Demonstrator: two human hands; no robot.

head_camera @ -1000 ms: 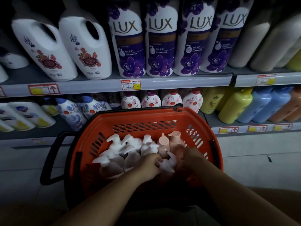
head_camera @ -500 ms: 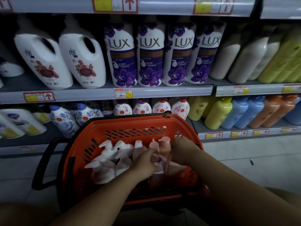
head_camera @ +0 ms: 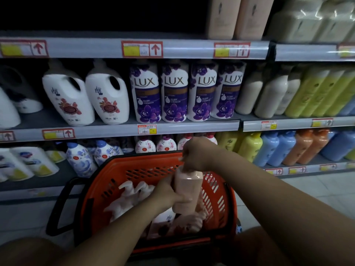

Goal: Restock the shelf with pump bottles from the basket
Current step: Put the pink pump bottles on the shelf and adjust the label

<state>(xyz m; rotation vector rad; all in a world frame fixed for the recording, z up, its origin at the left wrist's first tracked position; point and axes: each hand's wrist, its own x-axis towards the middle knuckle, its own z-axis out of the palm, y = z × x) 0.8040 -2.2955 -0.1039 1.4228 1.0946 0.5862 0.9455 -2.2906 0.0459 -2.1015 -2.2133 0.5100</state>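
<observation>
A pale pink plastic pump bottle [head_camera: 187, 191] stands upright just above the orange plastic shopping basket [head_camera: 217, 204], clear of the white-pumped bottles [head_camera: 132, 196] left inside. The right hand [head_camera: 194, 153] is closed over its pump top; the left hand [head_camera: 169, 194] wraps its fingers round the body. This looks like the lifting-out step. The next move calls for carrying the bottle up to the grey shelf [head_camera: 192, 128], perhaps to the top tier where matching pink bottles [head_camera: 238, 16] stand, and setting it down upright.
</observation>
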